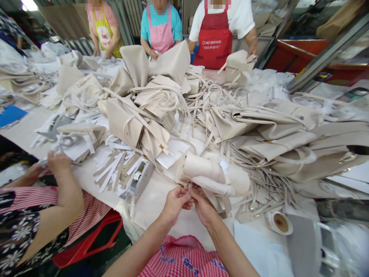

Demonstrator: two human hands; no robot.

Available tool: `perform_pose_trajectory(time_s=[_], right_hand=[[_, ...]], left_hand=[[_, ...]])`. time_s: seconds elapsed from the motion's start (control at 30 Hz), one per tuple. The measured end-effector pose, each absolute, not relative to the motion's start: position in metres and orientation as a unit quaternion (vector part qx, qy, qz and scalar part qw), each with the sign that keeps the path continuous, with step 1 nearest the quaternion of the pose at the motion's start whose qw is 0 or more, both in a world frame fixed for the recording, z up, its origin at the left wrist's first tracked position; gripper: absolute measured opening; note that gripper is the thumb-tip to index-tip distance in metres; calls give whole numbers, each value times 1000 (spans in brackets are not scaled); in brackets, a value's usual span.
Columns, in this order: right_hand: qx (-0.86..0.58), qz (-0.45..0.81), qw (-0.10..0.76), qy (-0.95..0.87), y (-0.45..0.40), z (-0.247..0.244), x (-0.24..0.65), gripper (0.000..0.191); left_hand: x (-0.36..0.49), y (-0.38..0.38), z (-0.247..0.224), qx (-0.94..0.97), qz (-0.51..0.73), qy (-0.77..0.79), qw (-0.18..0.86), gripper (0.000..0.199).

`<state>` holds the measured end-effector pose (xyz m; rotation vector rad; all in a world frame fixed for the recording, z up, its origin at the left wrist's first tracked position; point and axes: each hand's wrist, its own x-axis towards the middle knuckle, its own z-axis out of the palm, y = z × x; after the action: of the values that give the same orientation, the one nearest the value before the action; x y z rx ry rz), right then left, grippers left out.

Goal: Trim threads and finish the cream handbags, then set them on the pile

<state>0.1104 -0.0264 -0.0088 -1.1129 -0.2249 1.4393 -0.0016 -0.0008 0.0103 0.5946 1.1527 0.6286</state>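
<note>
My left hand (175,203) and my right hand (203,206) meet just below a cream handbag (198,167), their fingertips pinched together. Something small and pale sits between the fingers, too little of it showing to name. The handbag lies on its side, with white wrapping (213,184) around its handle, partly behind my right hand. To the left of my hands stands a grey tape dispenser (141,179) beside a pile of beige and white strips (117,169). Thin cream straps (268,188) lie heaped to the right of the handbag.
Cream bags (135,123) are piled across the table, with more stacked at right (273,142). A cup of brown contents (279,223) stands near a grey dispenser (305,242). A co-worker's hands (56,161) are at left; several people stand across the table.
</note>
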Motion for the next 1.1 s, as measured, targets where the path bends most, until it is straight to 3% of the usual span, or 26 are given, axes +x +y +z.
perform_pose_trajectory(time_s=[0.17,0.33,0.67,1.1], right_hand=[[-461,668,574,-104,-29,-5,111,45],[-506,603,610,-92,-22,-8,103,40],[-485,630,600,-85,-26,-3,102,44],[-505,602,617,-39,-19,-2,101,30]], left_hand=[[-5,-3,11,266,283,521,760,48],[-4,-4,5,315,294,540,723,46],[-8,-3,13,301,300,540,726,40],[-10,-2,11,312,292,531,732,49]])
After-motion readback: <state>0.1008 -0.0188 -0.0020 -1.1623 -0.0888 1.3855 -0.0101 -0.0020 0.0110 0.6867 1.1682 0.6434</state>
